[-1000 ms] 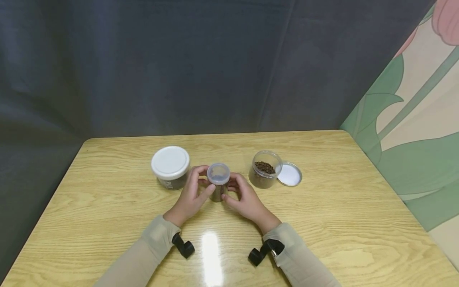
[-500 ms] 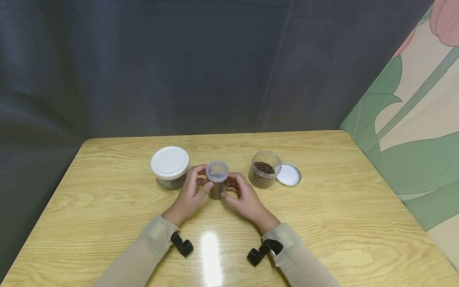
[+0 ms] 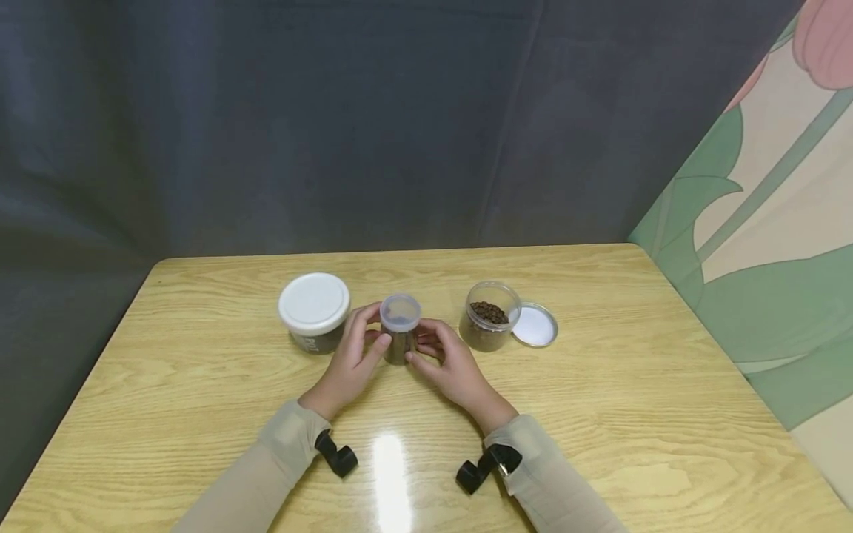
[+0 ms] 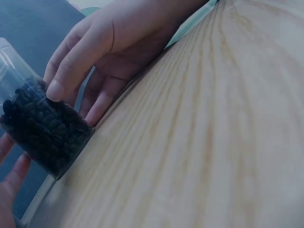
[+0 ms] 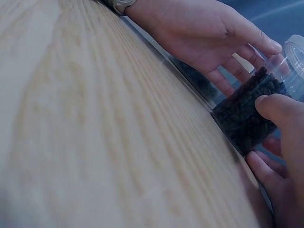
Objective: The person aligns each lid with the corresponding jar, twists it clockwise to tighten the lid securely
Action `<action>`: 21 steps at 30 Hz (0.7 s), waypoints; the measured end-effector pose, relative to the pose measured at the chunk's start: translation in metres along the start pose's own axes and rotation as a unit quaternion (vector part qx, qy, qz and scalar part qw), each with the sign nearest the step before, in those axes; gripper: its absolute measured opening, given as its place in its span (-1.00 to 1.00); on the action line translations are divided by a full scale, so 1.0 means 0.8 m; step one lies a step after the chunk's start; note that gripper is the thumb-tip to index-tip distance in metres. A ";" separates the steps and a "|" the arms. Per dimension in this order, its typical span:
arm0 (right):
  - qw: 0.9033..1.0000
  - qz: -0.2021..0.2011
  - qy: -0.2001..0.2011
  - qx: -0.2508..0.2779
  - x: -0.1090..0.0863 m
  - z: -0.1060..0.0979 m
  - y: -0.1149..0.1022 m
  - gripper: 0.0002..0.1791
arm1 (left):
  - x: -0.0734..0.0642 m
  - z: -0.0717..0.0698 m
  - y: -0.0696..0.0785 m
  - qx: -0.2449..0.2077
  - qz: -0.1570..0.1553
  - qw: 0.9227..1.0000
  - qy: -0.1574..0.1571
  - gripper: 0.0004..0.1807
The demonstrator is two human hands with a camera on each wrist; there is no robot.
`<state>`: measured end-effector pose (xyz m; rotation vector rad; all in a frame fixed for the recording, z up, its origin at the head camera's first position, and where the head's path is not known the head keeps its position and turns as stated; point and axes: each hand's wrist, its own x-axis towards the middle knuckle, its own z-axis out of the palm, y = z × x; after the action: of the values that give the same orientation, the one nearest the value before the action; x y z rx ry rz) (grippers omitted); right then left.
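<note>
A small clear jar (image 3: pixel 397 346) with a translucent lid (image 3: pixel 400 311) stands upright on the table. Dark coffee beans (image 4: pixel 40 126) fill much of it. From the left, my left hand (image 3: pixel 343 366) holds the jar, its thumb close under the lid and its other fingers reaching round the far side. My right hand (image 3: pixel 460 374) grips the lower part from the right; in the right wrist view its thumb (image 5: pixel 275 107) presses on the clear wall. The far fingertips are partly hidden behind the jar.
Left of the hands stands a wider jar (image 3: pixel 323 342) with a white lid (image 3: pixel 314 300). To the right is an uncovered clear jar (image 3: pixel 483 340) partly filled with brown beans; a round metal-rimmed lid (image 3: pixel 535 326) lies beside it. A dark curtain (image 3: pixel 373 133) hangs behind the wooden table (image 3: pixel 633 385).
The small jar has slid slightly away from the body, with both hands staying on it. The other jars and the loose lid have kept their places.
</note>
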<state>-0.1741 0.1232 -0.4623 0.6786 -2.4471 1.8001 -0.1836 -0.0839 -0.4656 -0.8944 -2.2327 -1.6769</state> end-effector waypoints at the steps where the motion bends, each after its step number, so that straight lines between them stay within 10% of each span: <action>1: 1.000 -0.001 0.001 -0.002 0.001 0.000 0.000 -0.40 | 0.000 0.000 0.000 0.000 0.000 1.000 0.000 -0.47; 21: 0.999 0.018 0.037 -0.003 0.033 0.010 0.008 -0.44 | 0.005 0.002 -0.004 0.046 -0.075 0.996 0.009 -0.38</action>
<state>-0.1988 0.1088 -0.4633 0.5601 -2.4319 1.7953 -0.1884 -0.0812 -0.4663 -0.7029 -2.3962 -1.6188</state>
